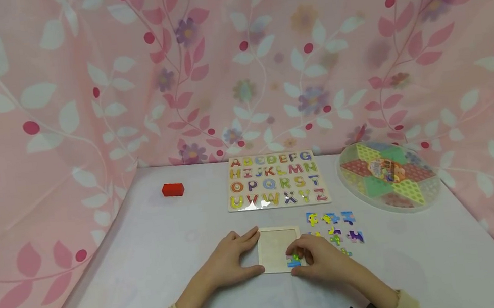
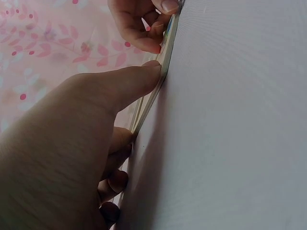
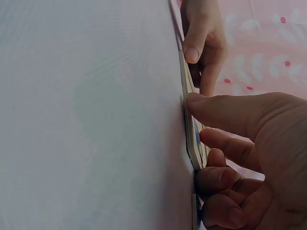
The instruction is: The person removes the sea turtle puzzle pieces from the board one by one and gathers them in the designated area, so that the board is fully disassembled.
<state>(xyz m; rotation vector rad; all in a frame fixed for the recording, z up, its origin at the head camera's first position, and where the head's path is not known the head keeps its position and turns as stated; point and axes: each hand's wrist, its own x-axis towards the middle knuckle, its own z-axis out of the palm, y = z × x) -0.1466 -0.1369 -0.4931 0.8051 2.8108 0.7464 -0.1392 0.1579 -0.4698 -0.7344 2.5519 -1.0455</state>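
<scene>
A shallow wooden puzzle tray (image 1: 271,245) lies flat on the table. My left hand (image 1: 229,260) is at its left side, thumb on the near left corner and fairly straight forefinger at the far left corner. In the tray's near right corner sits a blue and green jigsaw piece (image 1: 293,264). With bent fingers, my right hand (image 1: 325,259) holds this piece at the corner, its thumb (image 3: 211,108) against the tray's front rim. Part of the piece is hidden under the fingers. Several loose jigsaw pieces (image 1: 355,236) lie just beyond the right hand.
Behind the tray lies an alphabet board (image 1: 280,205) with coloured letters. A round clear-lidded box (image 1: 387,176) of coloured parts stands at the back right. A red block (image 1: 173,190) is at the back left. A flowered curtain (image 1: 238,73) hangs behind the white table (image 1: 127,269).
</scene>
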